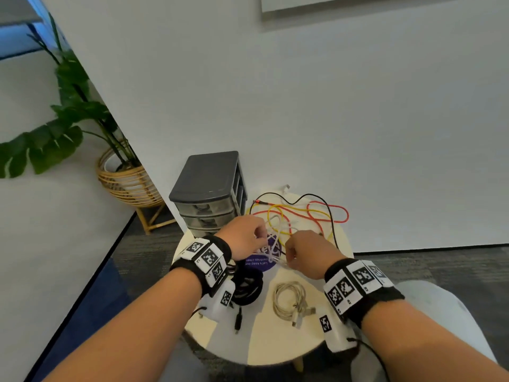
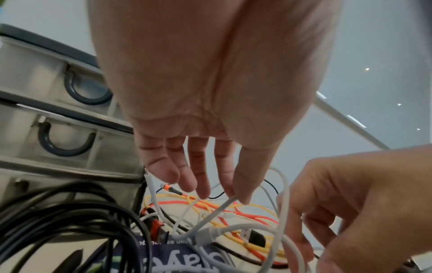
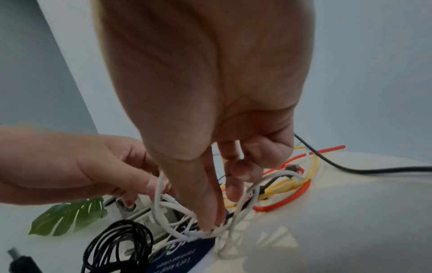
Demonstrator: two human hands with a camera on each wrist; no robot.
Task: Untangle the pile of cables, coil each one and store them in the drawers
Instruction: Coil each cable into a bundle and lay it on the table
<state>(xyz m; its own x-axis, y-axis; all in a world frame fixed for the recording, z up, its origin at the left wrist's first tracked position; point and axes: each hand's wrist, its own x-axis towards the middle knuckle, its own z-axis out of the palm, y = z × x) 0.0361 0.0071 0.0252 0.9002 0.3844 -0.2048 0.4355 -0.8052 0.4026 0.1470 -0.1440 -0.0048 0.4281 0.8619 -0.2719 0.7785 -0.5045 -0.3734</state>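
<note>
- Drawer unit [image 1: 209,194] at bench [image 1: 264,346] rear-left, drawers closed
- Black coil [image 1: 247,289] and beige coil [image 1: 289,300] lie finished near the front edge
- Left hand [image 1: 243,237] pinches a white cable [image 2: 217,208] strand between thumb and fingertips [image 2: 243,195]
- Right hand [image 1: 311,253]: fingers [image 3: 210,208] curled into the white loops, gripping them
- Tangle of yellow cable [image 1: 278,213], red cable [image 1: 330,213] and thin black lead sits mid-bench; all look light, limp, snag-prone. Best held near a plug end, fed through loops

We see smooth matt rubbery cables [image 1: 300,216] on a satin cream table [image 1: 275,346], and at ten o'clock translucent plastic drawers [image 1: 206,208] under a dark matt lid.
</note>
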